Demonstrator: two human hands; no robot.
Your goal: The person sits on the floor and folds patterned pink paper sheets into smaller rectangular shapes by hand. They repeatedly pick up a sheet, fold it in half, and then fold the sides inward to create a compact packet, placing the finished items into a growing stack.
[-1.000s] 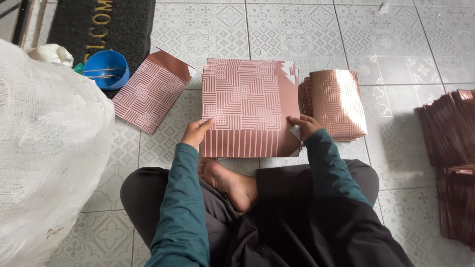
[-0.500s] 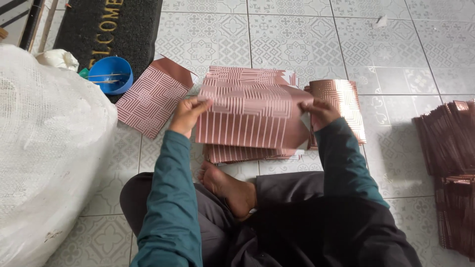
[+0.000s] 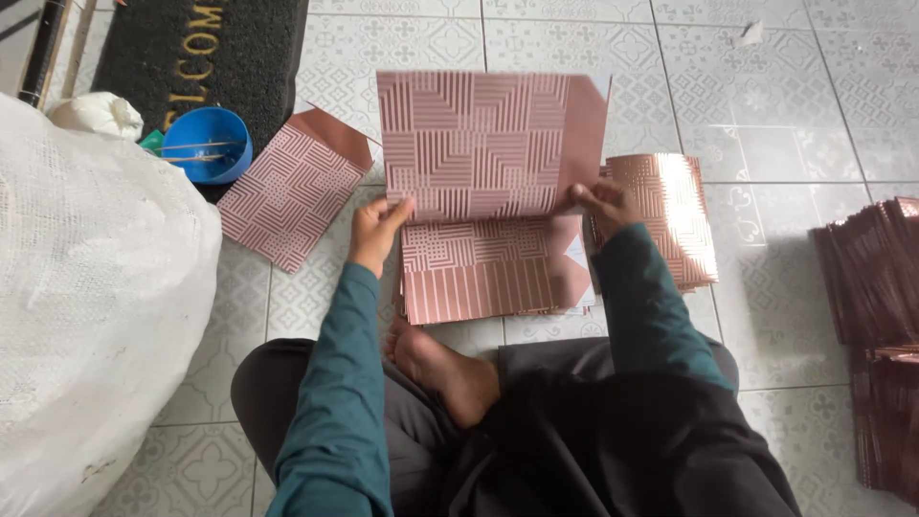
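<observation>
One big white sack [image 3: 86, 316] fills the left, two dark bundles [image 3: 876, 287] lie at the right, and one blue bowl [image 3: 206, 144] sits by the mat [image 3: 191, 48]. Half a second ago the patterned sheet [image 3: 479, 144] drooped over the pile [image 3: 479, 278]; now it is flipped up, its long axis crosswise, its top edge pointing away. The left hand [image 3: 376, 230] and right hand [image 3: 603, 203] each pinch a lower corner.

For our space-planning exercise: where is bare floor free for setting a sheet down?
Bare tile floor lies beyond the shiny stack, short of the dark stacks. Crowded: between the white sack, blue bowl and loose sheet.
</observation>
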